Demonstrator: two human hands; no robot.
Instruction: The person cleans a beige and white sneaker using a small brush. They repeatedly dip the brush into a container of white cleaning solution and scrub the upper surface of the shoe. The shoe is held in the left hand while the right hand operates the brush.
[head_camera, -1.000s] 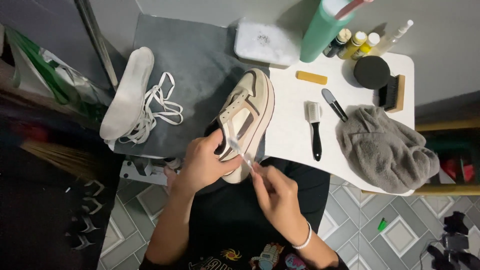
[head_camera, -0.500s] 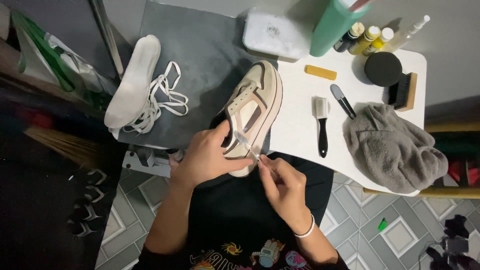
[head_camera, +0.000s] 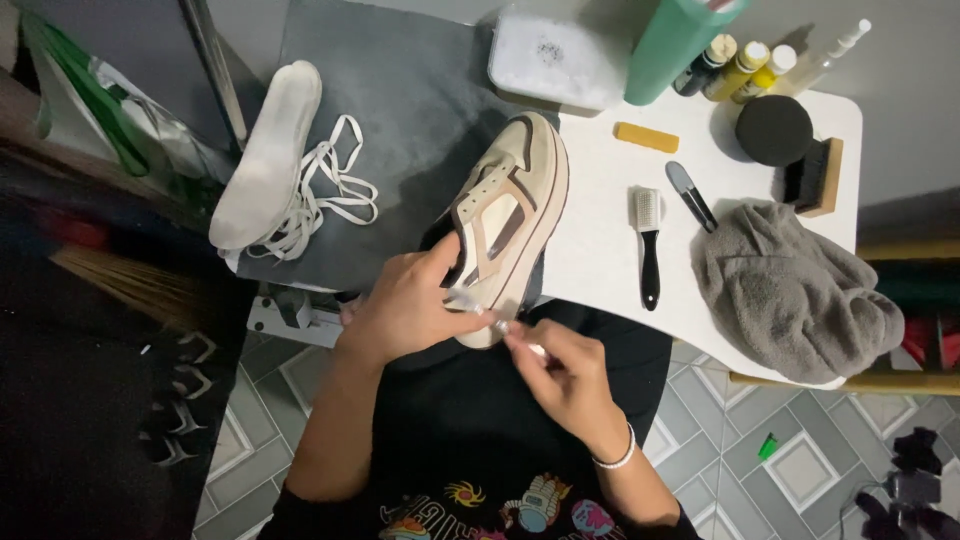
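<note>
At centre frame the left hand (head_camera: 405, 305) grips the shoe (head_camera: 505, 225) to steady it while the right hand (head_camera: 565, 380) pinches a small tool (head_camera: 497, 325) against its heel

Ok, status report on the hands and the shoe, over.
Left hand gripping the beige sneaker at its near end. Right hand pinching a small thin tool against it. Nothing in the way.
</note>
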